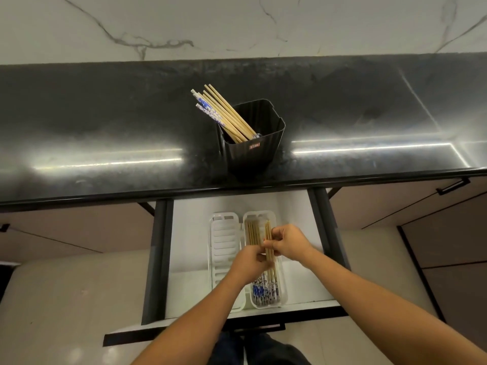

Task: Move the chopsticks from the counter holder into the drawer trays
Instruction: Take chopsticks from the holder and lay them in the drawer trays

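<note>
Your left hand (249, 262) and right hand (287, 242) both pinch wooden chopsticks (268, 231) over the right tray (259, 214), long axis running front-to-back in the drawer (189, 233).

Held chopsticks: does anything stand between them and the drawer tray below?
Nothing visible does. The left hand and right hand pinch the held chopsticks over the right tray in the open drawer. The tray is uncovered, with only other chopsticks lying in it.

The label (254, 146) on the holder (267, 154) is too small to read, and the left forearm (208, 301) hides the left tray's (224, 241) near end.
</note>
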